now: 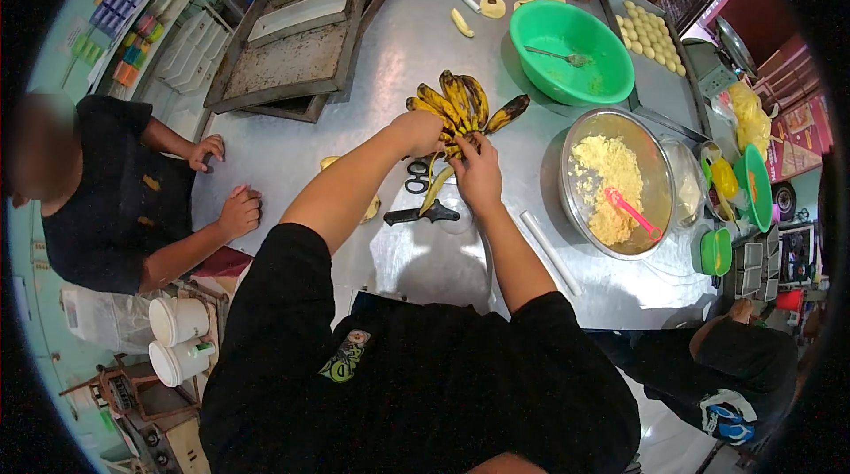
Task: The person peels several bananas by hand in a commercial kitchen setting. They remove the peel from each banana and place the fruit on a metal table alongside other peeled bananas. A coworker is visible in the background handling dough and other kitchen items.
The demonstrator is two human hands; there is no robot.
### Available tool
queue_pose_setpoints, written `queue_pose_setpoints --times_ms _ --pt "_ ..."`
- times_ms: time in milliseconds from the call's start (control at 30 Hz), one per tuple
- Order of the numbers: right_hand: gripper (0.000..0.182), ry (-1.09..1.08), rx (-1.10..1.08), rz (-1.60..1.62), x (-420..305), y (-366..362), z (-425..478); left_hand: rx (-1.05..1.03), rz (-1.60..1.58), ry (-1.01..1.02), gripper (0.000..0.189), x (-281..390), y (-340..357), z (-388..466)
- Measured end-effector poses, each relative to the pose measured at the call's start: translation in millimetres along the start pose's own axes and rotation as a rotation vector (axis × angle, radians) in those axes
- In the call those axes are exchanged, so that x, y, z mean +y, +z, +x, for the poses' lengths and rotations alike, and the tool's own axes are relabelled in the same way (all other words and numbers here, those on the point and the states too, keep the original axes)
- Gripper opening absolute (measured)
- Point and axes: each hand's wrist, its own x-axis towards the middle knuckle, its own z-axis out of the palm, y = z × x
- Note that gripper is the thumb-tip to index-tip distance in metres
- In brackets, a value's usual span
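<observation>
A bunch of ripe, dark-spotted bananas (458, 99) lies on the metal table before me. My left hand (420, 133) is at the bunch's left side, its fingers curled against a banana. My right hand (479, 172) touches the stem end of the bunch; its exact hold is hidden. A strip of banana peel (436, 192) hangs below the hands, over a black-handled knife (435, 212). Black-handled scissors (417, 176) lie just left of the peel. Partly behind my left forearm, peeled bananas or peels (372, 208) show on the table.
Right stand a steel bowl (574, 208) of yellow crumbly filling with a pink spoon and a green basin (564, 29) holding a fork. White rods (551, 253) lie nearby. Stacked trays (285, 72) are at left. One person stands left; another handles dough (493, 7) across the table.
</observation>
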Motion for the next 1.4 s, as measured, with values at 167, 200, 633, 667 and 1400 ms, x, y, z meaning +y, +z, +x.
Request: queue_pose_setpoints --times_ms 167,200,633,667,1400 --pt "0.045 0.058 -0.039 0.023 -1 -3 2 0.012 0.154 0.029 0.022 14 -8 0" --pt "0.044 0.057 -0.038 0.013 -2 -3 2 0.028 0.184 0.042 0.02 16 -7 1" --pt "0.037 0.129 -0.052 0.081 -8 -2 5 -0.195 0.973 0.214 0.025 86 1 56" --pt "0.037 0.176 -0.041 0.16 -11 -4 6 -0.227 1.094 0.25 0.025 86 12 68" --pt "0.044 0.037 -0.052 0.36 28 11 6 -0.422 -0.046 0.453 0.05 83 -41 -29"
